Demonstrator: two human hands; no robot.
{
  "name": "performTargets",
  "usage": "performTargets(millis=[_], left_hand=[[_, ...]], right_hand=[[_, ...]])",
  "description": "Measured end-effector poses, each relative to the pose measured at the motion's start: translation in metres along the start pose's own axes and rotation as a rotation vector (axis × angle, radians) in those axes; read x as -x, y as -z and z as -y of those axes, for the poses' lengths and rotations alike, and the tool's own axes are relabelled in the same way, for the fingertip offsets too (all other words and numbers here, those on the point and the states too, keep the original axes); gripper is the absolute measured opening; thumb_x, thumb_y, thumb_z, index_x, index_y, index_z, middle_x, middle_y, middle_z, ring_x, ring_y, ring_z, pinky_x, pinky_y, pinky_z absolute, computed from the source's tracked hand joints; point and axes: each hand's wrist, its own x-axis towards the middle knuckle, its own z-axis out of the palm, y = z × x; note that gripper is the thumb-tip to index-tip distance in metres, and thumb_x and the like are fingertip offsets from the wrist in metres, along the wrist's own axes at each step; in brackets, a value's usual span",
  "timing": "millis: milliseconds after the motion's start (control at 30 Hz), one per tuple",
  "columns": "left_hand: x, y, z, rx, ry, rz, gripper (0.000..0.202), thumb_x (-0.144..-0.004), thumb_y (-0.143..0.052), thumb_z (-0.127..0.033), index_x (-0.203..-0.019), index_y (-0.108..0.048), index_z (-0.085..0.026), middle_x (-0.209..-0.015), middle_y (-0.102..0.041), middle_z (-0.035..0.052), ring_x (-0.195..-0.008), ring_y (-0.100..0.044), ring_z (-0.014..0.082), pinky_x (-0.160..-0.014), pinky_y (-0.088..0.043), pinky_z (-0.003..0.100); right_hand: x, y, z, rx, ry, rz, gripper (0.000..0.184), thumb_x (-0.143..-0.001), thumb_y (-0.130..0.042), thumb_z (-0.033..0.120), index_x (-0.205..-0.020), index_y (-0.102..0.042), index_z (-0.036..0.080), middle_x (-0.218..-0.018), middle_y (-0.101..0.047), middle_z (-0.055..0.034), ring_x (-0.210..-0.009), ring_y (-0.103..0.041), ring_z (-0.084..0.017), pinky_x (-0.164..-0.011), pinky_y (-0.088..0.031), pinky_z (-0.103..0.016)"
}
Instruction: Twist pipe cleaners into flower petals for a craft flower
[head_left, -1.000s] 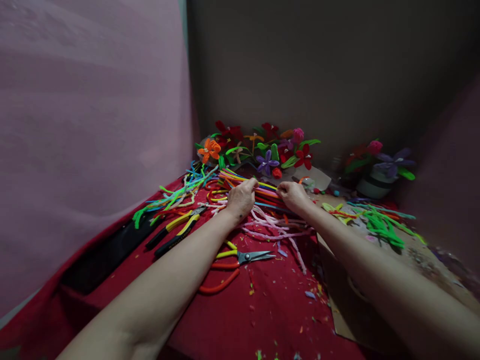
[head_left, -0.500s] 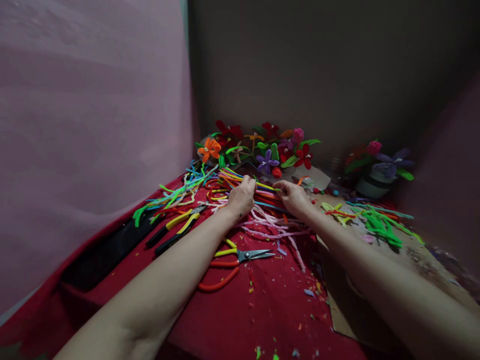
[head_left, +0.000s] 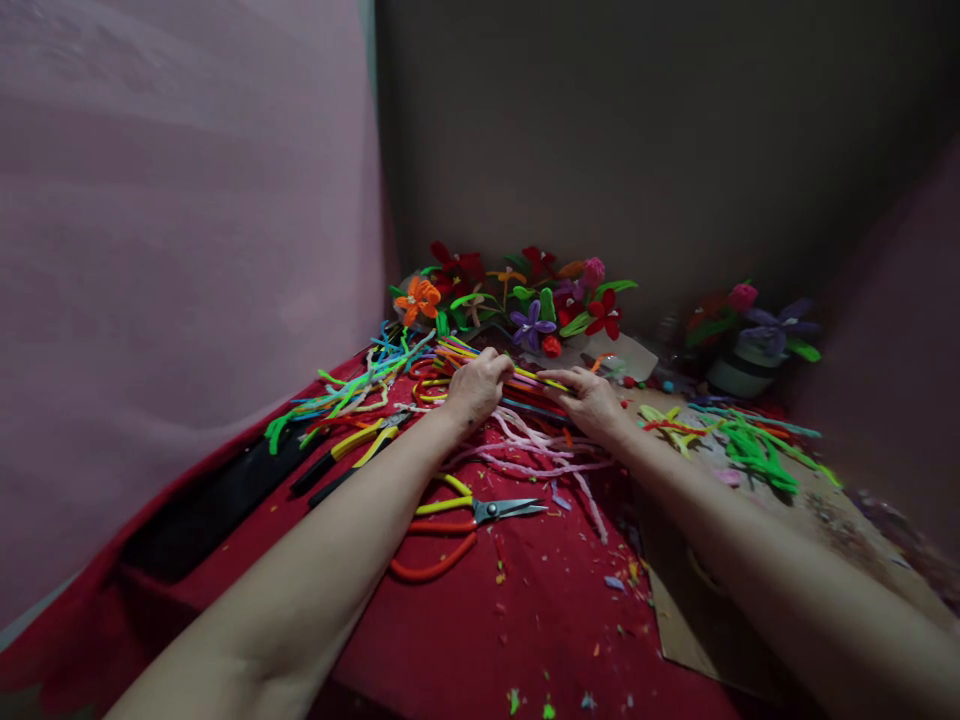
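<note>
A bundle of long pipe cleaners [head_left: 529, 392] in yellow, red, pink and blue lies crosswise over the red cloth. My left hand [head_left: 478, 388] is closed around its middle, knuckles up. At its right end, my right hand [head_left: 589, 398] has its fingers bent over the pipe cleaners, thumb side hidden. Loose pink pipe cleaners [head_left: 525, 448] spread just below both hands. Scissors [head_left: 480, 512] with red and yellow handles lie open nearer to me, partly behind my left forearm.
Yellow-and-black pliers [head_left: 352, 445] and green and blue pipe cleaners [head_left: 352, 395] lie at the left. Pipe-cleaner flowers [head_left: 532, 320] stand at the back, with a potted bunch [head_left: 746, 368] farther right. Green pipe cleaners [head_left: 757, 455] rest on a cardboard sheet [head_left: 679, 610]. Scraps dot the cloth.
My left hand has shifted slightly left along the bundle. My right hand's fingers have stretched farther over the bundle's right end. The view has turned slightly.
</note>
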Motion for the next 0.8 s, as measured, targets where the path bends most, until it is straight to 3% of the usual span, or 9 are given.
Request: performTargets(millis=[100,200,333,433,500,633,800], left_hand=[[-0.002,0.009,-0.001,-0.012,-0.007,-0.048,0.019,-0.085,-0.043,-0.02,-0.085,-0.062,-0.022,-0.09,-0.059,0.0035,-0.081,-0.058,0.0162,-0.069,-0.043,0.026],[-0.006,0.026,-0.002,0.052,-0.027,-0.214,0.016,-0.084,-0.046,-0.019,-0.08,-0.061,-0.019,-0.085,-0.06,0.0038,-0.078,-0.058,0.0154,-0.069,-0.043,0.025],[-0.012,0.052,-0.006,0.4,0.015,-0.543,0.011,-0.083,-0.048,-0.019,-0.079,-0.059,-0.017,-0.07,-0.058,-0.0006,-0.066,-0.055,0.01,-0.064,-0.043,0.021],[-0.011,0.066,-0.017,0.679,0.055,-0.647,0.01,-0.083,-0.049,-0.023,-0.082,-0.057,-0.017,-0.062,-0.054,-0.004,-0.047,-0.047,0.0053,-0.049,-0.039,0.017],[-0.009,0.071,-0.028,0.815,0.054,-0.611,0.008,-0.081,-0.052,-0.023,-0.08,-0.057,-0.016,-0.06,-0.055,-0.0042,-0.04,-0.044,0.0039,-0.043,-0.037,0.017],[-0.001,0.074,-0.052,1.08,0.113,-0.35,0.008,-0.079,-0.053,-0.022,-0.074,-0.055,-0.015,-0.052,-0.055,-0.0044,-0.032,-0.04,0.0038,-0.035,-0.033,0.017],[0.008,0.079,-0.07,1.093,0.155,0.087,0.015,-0.077,-0.055,-0.027,-0.073,-0.057,-0.013,-0.051,-0.057,-0.0023,-0.031,-0.039,0.0044,-0.033,-0.03,0.017]], right_hand=[[0.0,-0.001,-0.005,0.023,0.012,0.021,0.027,-0.078,-0.057,0.026,-0.101,-0.069,0.024,-0.081,-0.057,-0.0036,-0.072,-0.054,-0.015,-0.067,-0.041,-0.025],[0.0,-0.004,-0.009,0.017,0.011,0.012,0.026,-0.078,-0.056,0.024,-0.1,-0.07,0.023,-0.08,-0.056,-0.003,-0.069,-0.053,-0.014,-0.065,-0.04,-0.024],[-0.001,-0.006,-0.01,-0.008,0.004,0.015,0.025,-0.077,-0.057,0.023,-0.099,-0.07,0.022,-0.081,-0.056,-0.0031,-0.069,-0.053,-0.014,-0.065,-0.041,-0.024],[-0.001,-0.004,-0.007,0.017,-0.012,0.042,0.028,-0.076,-0.057,0.022,-0.101,-0.069,0.022,-0.083,-0.056,-0.004,-0.071,-0.054,-0.015,-0.067,-0.042,-0.026],[-0.001,0.002,-0.003,0.046,0.004,0.039,0.031,-0.074,-0.058,0.02,-0.104,-0.068,0.022,-0.085,-0.056,-0.0048,-0.074,-0.054,-0.016,-0.069,-0.042,-0.027],[0.006,0.022,0.02,-0.047,0.013,-0.092,0.033,-0.071,-0.06,0.023,-0.103,-0.068,0.019,-0.086,-0.057,-0.0062,-0.082,-0.054,-0.019,-0.075,-0.042,-0.03],[0.033,0.052,0.061,-0.781,-0.286,-0.056,0.03,-0.07,-0.063,0.032,-0.095,-0.067,0.015,-0.083,-0.065,-0.0049,-0.073,-0.058,-0.015,-0.069,-0.045,-0.028]])
